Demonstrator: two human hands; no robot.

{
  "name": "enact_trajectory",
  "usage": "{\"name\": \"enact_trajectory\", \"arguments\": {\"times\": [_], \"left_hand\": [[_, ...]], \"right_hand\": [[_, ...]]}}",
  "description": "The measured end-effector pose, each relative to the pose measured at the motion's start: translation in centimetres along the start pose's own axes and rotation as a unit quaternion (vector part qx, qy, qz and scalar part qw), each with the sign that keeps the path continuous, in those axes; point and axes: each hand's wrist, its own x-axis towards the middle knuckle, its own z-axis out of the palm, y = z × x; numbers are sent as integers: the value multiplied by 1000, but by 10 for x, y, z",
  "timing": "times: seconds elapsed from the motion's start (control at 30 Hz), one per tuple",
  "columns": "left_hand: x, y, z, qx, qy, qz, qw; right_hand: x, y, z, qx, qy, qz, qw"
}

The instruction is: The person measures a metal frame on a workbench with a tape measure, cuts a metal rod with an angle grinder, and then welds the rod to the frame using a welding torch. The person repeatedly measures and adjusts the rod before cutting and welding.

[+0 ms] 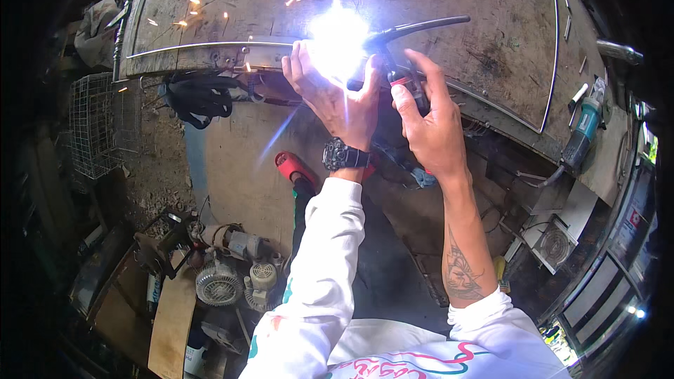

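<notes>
A blinding white-blue welding arc [338, 41] burns at the bench's near edge, and its glare hides the spot beneath. My right hand [432, 116] grips a black TIG welding torch [421, 27], its long tail pointing right and a red band showing near my thumb. My left hand [333, 95], with a black watch [345, 154] at the wrist, is curled right at the glare. What its fingers close on is lost in the brightness. A thin metal rod [210, 45] runs along the bench edge up to those fingers.
The worn workbench [491, 49] carries a rod frame [551, 70] at its right. A teal angle grinder [585, 123] lies at the bench's right end. Black straps [200, 98] hang off the front edge. Below left are a wire basket [95, 126] and motors [219, 284]. Orange sparks fly leftward.
</notes>
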Motion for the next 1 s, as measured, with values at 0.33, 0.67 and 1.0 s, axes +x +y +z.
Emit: {"name": "enact_trajectory", "arguments": {"times": [0.33, 0.67, 1.0], "left_hand": [[-1, 3, 0, 34, 1, 5, 999], [-1, -1, 0, 30, 2, 11, 1000], [-1, 1, 0, 26, 4, 7, 1000]], "right_hand": [[-5, 12, 1, 8, 26, -20, 999], [-7, 7, 7, 19, 21, -22, 999], [-5, 7, 11, -30, 47, -111, 992]]}}
